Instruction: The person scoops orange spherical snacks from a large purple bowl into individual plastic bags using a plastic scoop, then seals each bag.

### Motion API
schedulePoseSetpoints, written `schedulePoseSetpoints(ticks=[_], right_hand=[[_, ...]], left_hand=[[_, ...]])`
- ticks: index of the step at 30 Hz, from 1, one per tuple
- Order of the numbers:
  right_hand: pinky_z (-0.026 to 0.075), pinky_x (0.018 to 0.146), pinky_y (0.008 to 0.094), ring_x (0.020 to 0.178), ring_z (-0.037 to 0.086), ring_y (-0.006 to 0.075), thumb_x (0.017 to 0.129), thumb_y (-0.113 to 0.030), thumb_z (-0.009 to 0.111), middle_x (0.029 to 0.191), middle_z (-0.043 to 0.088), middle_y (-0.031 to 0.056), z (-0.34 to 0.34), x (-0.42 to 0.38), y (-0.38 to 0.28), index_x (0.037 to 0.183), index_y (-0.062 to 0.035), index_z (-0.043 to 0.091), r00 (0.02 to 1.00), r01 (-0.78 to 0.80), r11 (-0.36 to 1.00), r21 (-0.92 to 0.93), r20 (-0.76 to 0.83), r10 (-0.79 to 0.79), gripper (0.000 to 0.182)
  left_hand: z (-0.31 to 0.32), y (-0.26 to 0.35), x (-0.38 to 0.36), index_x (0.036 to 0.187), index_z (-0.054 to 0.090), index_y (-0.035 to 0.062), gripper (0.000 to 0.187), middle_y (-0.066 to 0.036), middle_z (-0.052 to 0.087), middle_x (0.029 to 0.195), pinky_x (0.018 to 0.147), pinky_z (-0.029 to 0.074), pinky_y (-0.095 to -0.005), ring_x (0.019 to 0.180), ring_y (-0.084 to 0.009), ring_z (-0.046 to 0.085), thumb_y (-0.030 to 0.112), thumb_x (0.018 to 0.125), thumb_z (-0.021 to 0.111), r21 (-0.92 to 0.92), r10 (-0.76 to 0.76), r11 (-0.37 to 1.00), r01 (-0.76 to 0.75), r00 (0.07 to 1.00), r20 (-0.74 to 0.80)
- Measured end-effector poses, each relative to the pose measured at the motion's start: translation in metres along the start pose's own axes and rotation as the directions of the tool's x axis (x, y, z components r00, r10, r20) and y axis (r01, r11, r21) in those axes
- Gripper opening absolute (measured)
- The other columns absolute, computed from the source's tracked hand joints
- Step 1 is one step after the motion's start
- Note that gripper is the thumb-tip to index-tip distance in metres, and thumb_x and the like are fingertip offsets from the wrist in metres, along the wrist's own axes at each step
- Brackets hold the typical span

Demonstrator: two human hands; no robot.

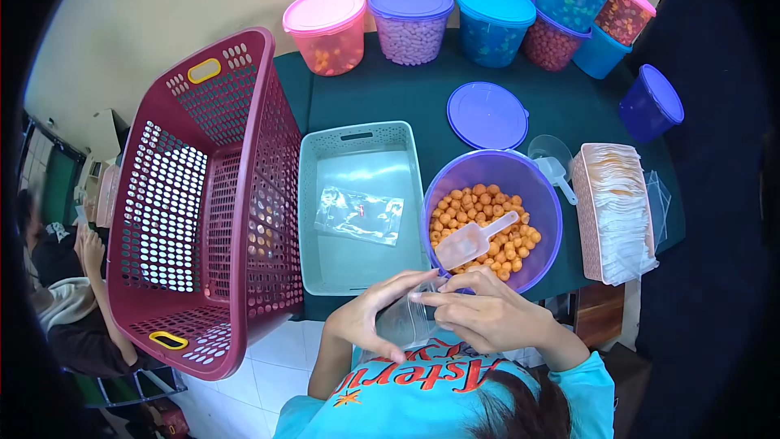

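Head view: clear plastic bag [401,323] between left hand [364,314] and right hand [483,306]

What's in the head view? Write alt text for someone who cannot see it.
A left hand holds a clear plastic bag, the right hand at its edge, beside a purple tub of orange snacks with a scoop on top. A green tray and maroon basket stand left, a packed pink basket right, and lidded tubs behind.
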State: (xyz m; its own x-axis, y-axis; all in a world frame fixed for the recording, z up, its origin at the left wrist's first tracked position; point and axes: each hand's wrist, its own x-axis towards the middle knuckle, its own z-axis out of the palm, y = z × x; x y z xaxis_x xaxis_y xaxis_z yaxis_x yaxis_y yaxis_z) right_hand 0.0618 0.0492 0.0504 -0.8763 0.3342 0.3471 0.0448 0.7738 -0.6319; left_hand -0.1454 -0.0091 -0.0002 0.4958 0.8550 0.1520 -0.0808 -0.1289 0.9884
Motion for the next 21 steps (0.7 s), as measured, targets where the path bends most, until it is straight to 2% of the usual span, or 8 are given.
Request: schedulePoseSetpoints(ticks=[5, 8, 11, 13, 14, 15, 17, 21], right_hand=[[0.035, 0.081, 0.0347, 0.097, 0.045, 0.0207, 0.066, -0.006, 0.059, 0.111, 0.053, 0.0041, -0.007, 0.001, 0.013, 0.082, -0.0047, 0.053, 0.999, 0.013, 1.0, -0.007, 0.036, -0.012, 0.017], [0.035, 0.081, 0.0353, 0.095, 0.046, 0.0213, 0.067, -0.006, 0.059, 0.113, 0.052, 0.006, -0.015, 0.003, 0.028, 0.085, -0.0058, 0.052, 0.996, 0.053, 0.999, 0.003, 0.076, -0.053, 0.019], [0.034, 0.081, 0.0375, 0.09, 0.048, 0.0243, 0.068, -0.012, 0.058, 0.118, 0.049, 0.0075, -0.037, 0.0, 0.062, 0.094, -0.0081, 0.054, 0.994, -0.039, 0.969, 0.243, -0.091, 0.063, 0.027], [0.035, 0.08, 0.0381, 0.091, 0.045, 0.028, 0.071, -0.012, 0.056, 0.113, 0.05, 0.0099, -0.05, -0.002, 0.094, 0.102, -0.0067, 0.053, 0.969, -0.246, 0.956, -0.159, -0.026, 0.245, 0.032], [0.034, 0.079, 0.0384, 0.094, 0.042, 0.0284, 0.071, -0.015, 0.056, 0.104, 0.051, 0.0127, -0.043, -0.009, 0.108, 0.098, -0.0051, 0.057, 0.917, -0.386, 0.881, -0.273, -0.01, 0.399, 0.029], [0.034, 0.079, 0.0384, 0.094, 0.042, 0.0284, 0.071, -0.015, 0.056, 0.104, 0.051, 0.0127, -0.037, -0.011, 0.118, 0.098, -0.0051, 0.057, 0.915, -0.391, 0.88, -0.271, -0.012, 0.403, 0.029], [0.032, 0.081, 0.038, 0.096, 0.041, 0.0272, 0.072, -0.019, 0.055, 0.099, 0.05, 0.0138, -0.031, -0.015, 0.131, 0.091, -0.0021, 0.06, 0.846, -0.365, 0.8, -0.476, 0.19, 0.499, 0.026], [0.031, 0.08, 0.0367, 0.093, 0.041, 0.0243, 0.07, -0.021, 0.058, 0.093, 0.049, 0.0112, -0.02, -0.018, 0.132, 0.084, -0.0019, 0.06, 0.846, -0.206, 0.793, -0.574, 0.302, 0.439, 0.024]], left_hand=[[0.004, 0.006, 0.009, 0.126, 0.029, -0.0052, 0.102, -0.018, 0.039, 0.12, 0.096, 0.027, -0.0363, 0.113, -0.0277, 0.039, 0.035, 0.047, 0.079, 0.048, -0.087, 0.995, 0.089, 0.996, -0.034], [0.007, -0.002, 0.012, 0.125, 0.032, -0.0046, 0.097, -0.016, 0.04, 0.118, 0.096, 0.027, -0.0361, 0.113, -0.0266, 0.039, 0.029, 0.048, 0.08, -0.071, -0.139, 0.988, 0.135, 0.989, -0.055], [0.014, -0.011, 0.011, 0.123, 0.034, -0.0033, 0.092, -0.014, 0.04, 0.117, 0.097, 0.026, -0.0356, 0.113, -0.0255, 0.038, 0.024, 0.048, 0.08, -0.236, -0.149, 0.967, 0.099, 0.968, -0.202], [0.015, -0.017, 0.011, 0.123, 0.036, -0.0019, 0.089, -0.013, 0.038, 0.118, 0.097, 0.025, -0.0355, 0.114, -0.0251, 0.037, 0.021, 0.049, 0.079, -0.137, -0.087, 0.99, 0.045, 0.943, -0.321], [0.015, -0.021, 0.011, 0.123, 0.037, -0.0004, 0.089, -0.013, 0.039, 0.118, 0.097, 0.024, -0.0357, 0.115, -0.0249, 0.035, 0.021, 0.047, 0.08, -0.081, -0.046, 0.997, 0.02, 0.942, -0.331], [0.016, -0.02, 0.012, 0.123, 0.037, -0.0004, 0.089, -0.013, 0.039, 0.118, 0.097, 0.024, -0.0357, 0.115, -0.0249, 0.035, 0.021, 0.047, 0.08, -0.082, -0.049, 0.996, 0.023, 0.944, -0.327], [0.022, -0.017, 0.016, 0.123, 0.037, 0.0009, 0.092, -0.013, 0.039, 0.118, 0.097, 0.024, -0.0362, 0.116, -0.0254, 0.035, 0.022, 0.045, 0.08, 0.015, -0.066, 0.997, 0.077, 0.923, -0.378], [0.027, -0.017, 0.02, 0.124, 0.036, 0.0016, 0.096, -0.014, 0.04, 0.118, 0.097, 0.025, -0.0359, 0.116, -0.0255, 0.035, 0.025, 0.042, 0.08, 0.093, -0.069, 0.988, 0.12, 0.901, -0.428]])
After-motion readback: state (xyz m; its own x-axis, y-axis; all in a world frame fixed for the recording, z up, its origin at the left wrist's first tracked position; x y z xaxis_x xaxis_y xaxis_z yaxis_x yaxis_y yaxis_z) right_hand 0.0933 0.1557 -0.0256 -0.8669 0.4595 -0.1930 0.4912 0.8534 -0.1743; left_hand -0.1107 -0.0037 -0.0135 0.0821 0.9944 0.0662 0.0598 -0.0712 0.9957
